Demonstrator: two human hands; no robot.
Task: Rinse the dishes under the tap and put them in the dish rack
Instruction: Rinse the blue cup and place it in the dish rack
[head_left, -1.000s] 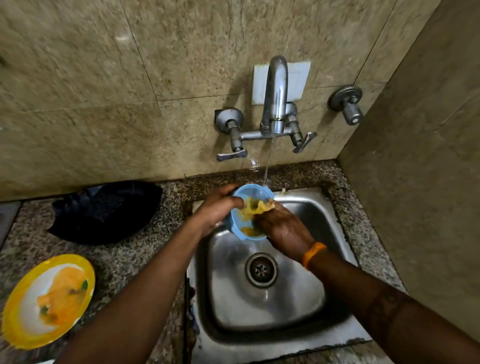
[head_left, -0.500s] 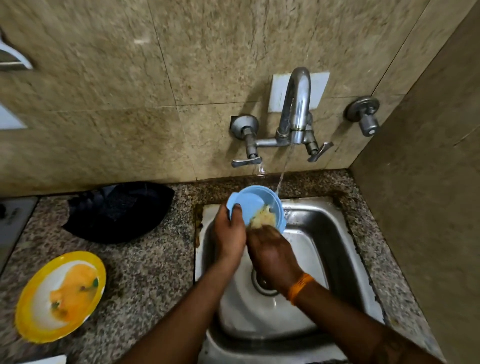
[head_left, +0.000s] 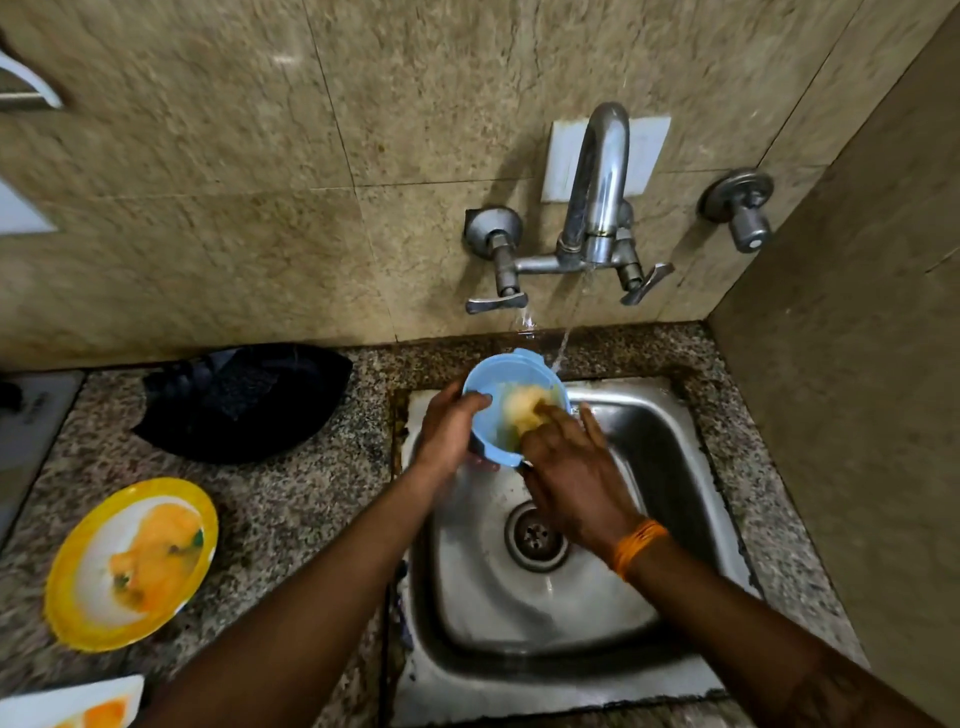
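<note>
A small blue bowl (head_left: 498, 410) is held tilted over the far left part of a steel sink (head_left: 670, 457), its opening facing the viewer. The left hand (head_left: 449, 434) is closed around the bowl's left rim, thumb hooked over the edge. The right hand (head_left: 569, 467) reaches into the bowl, its fingers pressing a yellowish, blurred wad (head_left: 522, 408) against the inner wall; whether this is a sponge or food residue cannot be told. An orange band (head_left: 636, 545) circles the right wrist. Water runs from the wall tap (head_left: 597, 182) and meets the bowl's far right rim. On the granite counter (head_left: 291, 499) to the left lie a yellow-rimmed plate (head_left: 132, 561) with orange residue and, farther back, a dark pan (head_left: 244, 400).
</note>
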